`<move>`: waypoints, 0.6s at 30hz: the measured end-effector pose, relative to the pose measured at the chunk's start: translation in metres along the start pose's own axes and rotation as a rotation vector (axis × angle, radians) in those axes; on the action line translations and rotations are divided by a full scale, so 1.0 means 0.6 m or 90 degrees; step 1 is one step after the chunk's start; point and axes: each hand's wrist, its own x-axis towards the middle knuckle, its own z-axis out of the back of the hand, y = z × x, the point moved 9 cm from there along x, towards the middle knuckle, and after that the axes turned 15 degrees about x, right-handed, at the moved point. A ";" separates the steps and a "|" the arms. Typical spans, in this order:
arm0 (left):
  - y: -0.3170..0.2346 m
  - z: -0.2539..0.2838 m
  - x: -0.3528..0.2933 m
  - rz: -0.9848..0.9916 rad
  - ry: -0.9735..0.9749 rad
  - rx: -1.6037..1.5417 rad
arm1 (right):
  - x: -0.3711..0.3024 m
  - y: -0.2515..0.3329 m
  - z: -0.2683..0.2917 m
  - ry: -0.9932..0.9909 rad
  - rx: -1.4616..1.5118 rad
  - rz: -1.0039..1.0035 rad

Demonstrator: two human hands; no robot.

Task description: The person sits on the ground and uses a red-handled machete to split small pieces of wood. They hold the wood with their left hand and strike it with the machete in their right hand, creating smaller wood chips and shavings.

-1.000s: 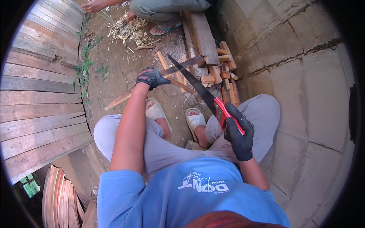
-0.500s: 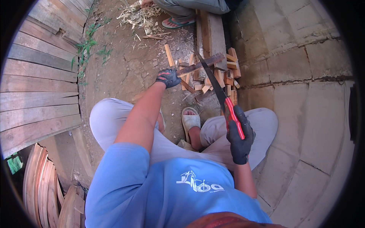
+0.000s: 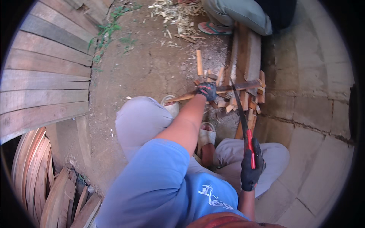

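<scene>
Farther across the near end of the beam [image 3: 253, 60] has slid the wooden strip [image 3: 249, 85], to the right edge. Left hand [image 3: 207, 91] is closed around it; right hand [image 3: 253, 165] clasps the saw [image 3: 249, 140]. I judge the strip light, stiff; best held away from the teeth.

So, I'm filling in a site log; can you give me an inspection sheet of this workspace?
Surface: dirt ground, with a wooden beam on it.
Things in hand: a long wood strip, apparently across the beam's near end; a red-handled saw, its blade crossing the strip in view, contact unclear.
Clutter: wood offcuts around the beam's near end; pale shavings farther off.
Hands: both gloved; left hand grips the strip, right hand the saw handle.
Cables: nothing seen.
Surroundings: plank wall left, block wall right, stacked boards lower left, another person's sandalled foot beside the beam.
</scene>
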 end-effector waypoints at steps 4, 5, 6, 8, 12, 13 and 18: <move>-0.009 0.020 0.012 0.002 0.017 -0.032 | -0.008 0.018 -0.007 -0.030 -0.059 0.123; -0.008 0.038 0.024 0.008 0.007 -0.038 | -0.005 0.015 -0.014 -0.026 -0.046 0.091; -0.018 0.051 0.034 0.003 -0.003 -0.051 | -0.005 0.011 -0.019 -0.026 -0.034 0.059; -0.012 0.036 0.051 -0.001 -0.009 -0.018 | 0.012 0.032 -0.031 -0.021 -0.045 0.111; -0.011 0.033 0.057 0.058 -0.055 -0.028 | 0.032 0.074 -0.036 0.010 -0.068 0.126; -0.007 0.035 0.055 0.065 -0.064 -0.042 | 0.033 0.080 -0.034 0.011 -0.075 0.114; -0.015 0.043 0.049 0.075 -0.058 -0.063 | 0.022 0.091 -0.014 -0.003 -0.087 0.016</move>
